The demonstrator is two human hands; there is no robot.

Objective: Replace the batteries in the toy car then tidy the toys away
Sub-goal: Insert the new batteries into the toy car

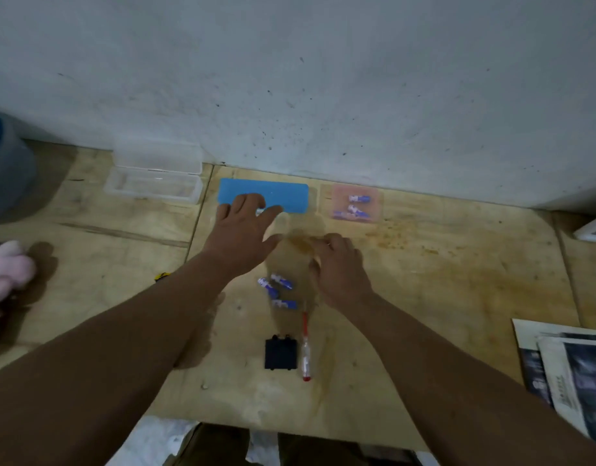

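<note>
The left hand (244, 227) is spread flat on the blue mat (290, 193) by the far wall, touching one battery (260, 211). Three batteries (276, 288) lie near the middle; they are small, hard and roll easily, so pinch each around its middle. The right hand (337, 264) is curled with nothing seen in it, and the toy car is not in sight.

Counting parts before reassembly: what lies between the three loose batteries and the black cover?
Head view: only the screwdriver tip intrudes between batteries and black cover; otherwise bare wood.

left hand (243, 232) spread, right hand (340, 268) curled
</note>
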